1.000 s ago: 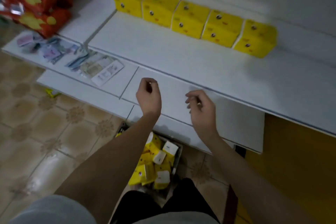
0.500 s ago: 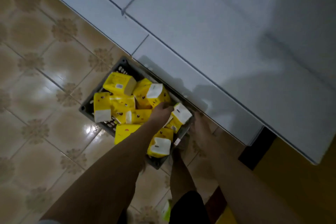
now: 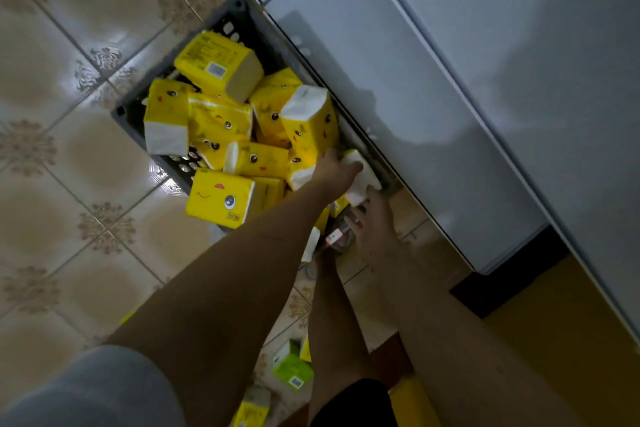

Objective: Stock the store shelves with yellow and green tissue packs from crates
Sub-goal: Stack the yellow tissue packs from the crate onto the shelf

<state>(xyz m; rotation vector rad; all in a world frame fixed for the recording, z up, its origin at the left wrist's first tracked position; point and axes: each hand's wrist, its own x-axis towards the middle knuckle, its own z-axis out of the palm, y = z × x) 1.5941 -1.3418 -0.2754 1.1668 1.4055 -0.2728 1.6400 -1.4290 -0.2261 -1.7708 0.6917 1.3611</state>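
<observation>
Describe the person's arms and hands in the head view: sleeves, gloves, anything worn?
Both forearms are bare down to the hands, no gloves. No watch, ring or band shows on the left hand or right hand, though the light is dim. A grey sleeve covers the left upper arm at the bottom edge. The right upper arm is out of frame.

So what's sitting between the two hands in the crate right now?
In the head view, one tissue pack, white end up, sits between the left hand and the right hand.
</observation>
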